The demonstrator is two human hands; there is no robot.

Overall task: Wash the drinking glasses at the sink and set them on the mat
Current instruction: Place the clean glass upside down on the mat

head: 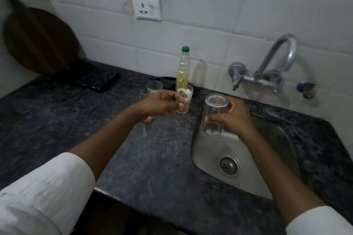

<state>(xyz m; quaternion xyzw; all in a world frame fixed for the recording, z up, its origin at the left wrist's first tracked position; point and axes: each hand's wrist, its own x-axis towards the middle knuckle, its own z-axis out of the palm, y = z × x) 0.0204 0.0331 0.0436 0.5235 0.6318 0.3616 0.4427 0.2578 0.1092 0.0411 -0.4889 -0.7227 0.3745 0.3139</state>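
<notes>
One view only: head cam, up high, looking fwd and down over the counter [156, 150]. Sink [210, 150] sits lower right, close in; tiled wall [210, 15] fills the top. Both forearms enter from the bottom edge. Wide-angle bend.

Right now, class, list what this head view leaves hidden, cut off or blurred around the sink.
- Mat: not identifiable anywhere in the head view.
- Glass behind the left hand: fingers hide its lower part.
- Low glass under that hand: motion-blurred.
- Round brown board: blurred, cut by the left edge.
- Sink: partly hidden by the right forearm.
</notes>
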